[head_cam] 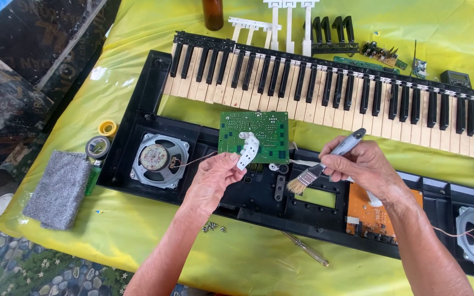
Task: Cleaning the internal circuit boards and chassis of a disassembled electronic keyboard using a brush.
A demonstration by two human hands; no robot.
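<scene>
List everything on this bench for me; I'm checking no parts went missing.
keybed: one, black and cream, top.
black case: one, below keybed.
speakers: two, grey, case ends.
green circuit board: one, centre.
white strip: one, in left hand.
orange board: one, right.
brush: one, grey handle, right hand.
tape rolls: two, yellow and grey, left.
grey pad: one, left.
screwdriver: one, front.
screws: several, front.
brown bottle: one, top.
left hand: holding strip.
right hand: holding brush.

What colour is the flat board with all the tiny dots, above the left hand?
The circuit board is green, seen in the head view.
</scene>
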